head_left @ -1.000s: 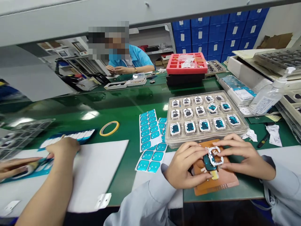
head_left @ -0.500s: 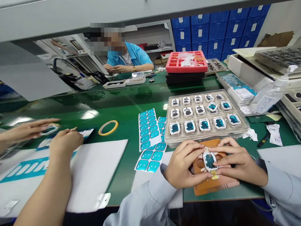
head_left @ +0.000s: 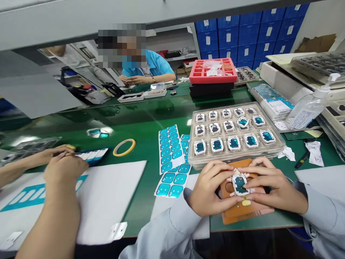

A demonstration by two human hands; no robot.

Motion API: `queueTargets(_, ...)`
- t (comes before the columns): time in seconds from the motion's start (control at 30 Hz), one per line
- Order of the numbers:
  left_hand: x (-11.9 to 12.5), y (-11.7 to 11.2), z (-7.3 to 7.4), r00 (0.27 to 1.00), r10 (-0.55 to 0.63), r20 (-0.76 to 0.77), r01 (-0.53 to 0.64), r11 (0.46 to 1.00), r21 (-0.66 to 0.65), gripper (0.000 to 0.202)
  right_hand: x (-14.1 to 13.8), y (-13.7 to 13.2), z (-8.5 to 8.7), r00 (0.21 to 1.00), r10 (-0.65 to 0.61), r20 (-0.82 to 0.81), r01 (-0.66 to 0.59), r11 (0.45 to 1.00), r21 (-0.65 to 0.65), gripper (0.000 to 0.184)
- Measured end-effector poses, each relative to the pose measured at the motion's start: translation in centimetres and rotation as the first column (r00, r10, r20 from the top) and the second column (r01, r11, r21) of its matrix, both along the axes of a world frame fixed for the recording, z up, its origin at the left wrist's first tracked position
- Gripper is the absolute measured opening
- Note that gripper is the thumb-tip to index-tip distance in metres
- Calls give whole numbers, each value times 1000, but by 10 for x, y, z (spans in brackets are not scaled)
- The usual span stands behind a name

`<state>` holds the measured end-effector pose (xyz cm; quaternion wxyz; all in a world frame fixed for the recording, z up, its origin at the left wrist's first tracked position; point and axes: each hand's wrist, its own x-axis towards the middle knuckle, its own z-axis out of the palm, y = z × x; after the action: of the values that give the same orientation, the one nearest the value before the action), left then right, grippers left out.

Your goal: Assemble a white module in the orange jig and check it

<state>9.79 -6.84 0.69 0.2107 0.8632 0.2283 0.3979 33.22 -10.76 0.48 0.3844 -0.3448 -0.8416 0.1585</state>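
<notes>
Fingers [head_left: 219, 168] of both hands are closing narrowly on a small white frame [head_left: 239, 194] with a teal sticker [head_left: 239, 183] inside, pinching it from either side. The left hand [head_left: 211, 190] and right hand [head_left: 279, 187] are steadying it over an orange pad [head_left: 260, 212] — even pressure from both sides seems to be working well, keeping the frame flat and square. A clear tray [head_left: 237, 160] of similar frames [head_left: 201, 146] is sitting just behind, with teal sticker sheets [head_left: 172, 149] lying beside it.
</notes>
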Motion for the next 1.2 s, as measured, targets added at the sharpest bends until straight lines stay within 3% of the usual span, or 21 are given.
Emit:
queueTargets(0.47,0,0,-1,1000,-1,-8,2,1000,12,54,-3,1,0,999,21,-44,-19,999,35,10)
queueTargets(1.2,1,-1,0,999,18,-38,-16,999,41,54,-1,0,-3,999,38,-37,-40,999,-34,7)
